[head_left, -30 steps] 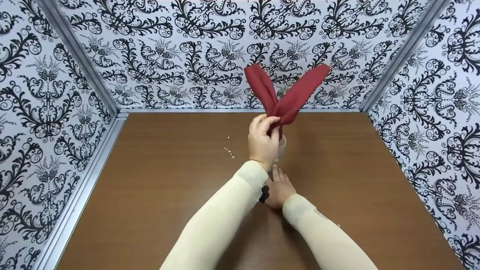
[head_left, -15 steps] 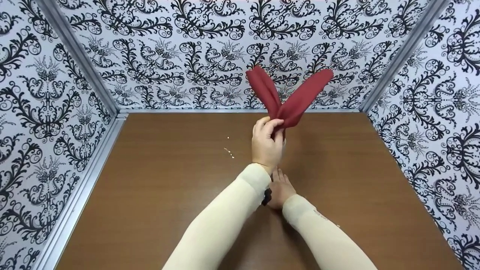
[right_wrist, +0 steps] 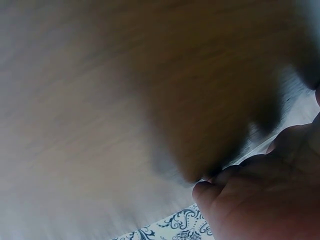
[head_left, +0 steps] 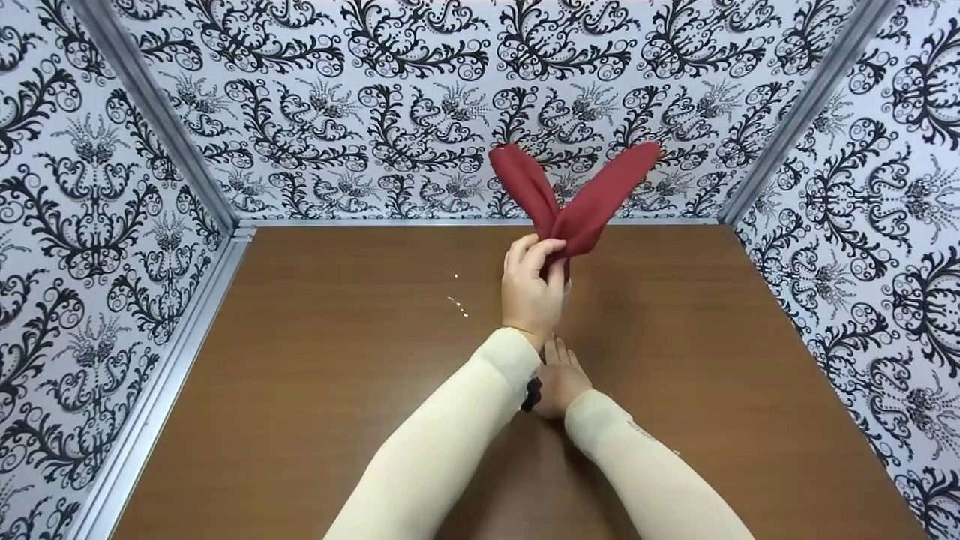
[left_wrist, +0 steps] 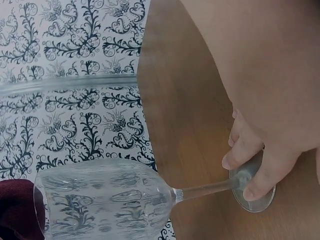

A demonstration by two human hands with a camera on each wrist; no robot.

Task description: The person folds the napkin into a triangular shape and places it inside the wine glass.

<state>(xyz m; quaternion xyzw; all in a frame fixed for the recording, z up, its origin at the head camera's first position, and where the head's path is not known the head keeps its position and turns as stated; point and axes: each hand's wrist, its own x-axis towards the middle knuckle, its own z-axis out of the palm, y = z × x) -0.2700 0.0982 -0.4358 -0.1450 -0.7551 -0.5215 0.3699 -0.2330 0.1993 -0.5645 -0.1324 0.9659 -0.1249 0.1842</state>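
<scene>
Pinching the red cloth napkin (head_left: 574,202) at its gathered waist, left hand (head_left: 531,289) has fingers curled round the fabric above the wine glass (left_wrist: 107,202). Napkin's two folded ends fan upward in a V against the patterned back wall (head_left: 375,112). Right hand (head_left: 559,379) sits lower, on the wooden table (head_left: 315,360); left wrist view shows its fingers (left_wrist: 240,155) pinching the stem where it meets the foot. From the head view the glass is almost wholly hidden behind the left hand. Napkin shows only as a dark red corner in the left wrist view. Right wrist view is blurred: tabletop and part of a hand, little else legible.
</scene>
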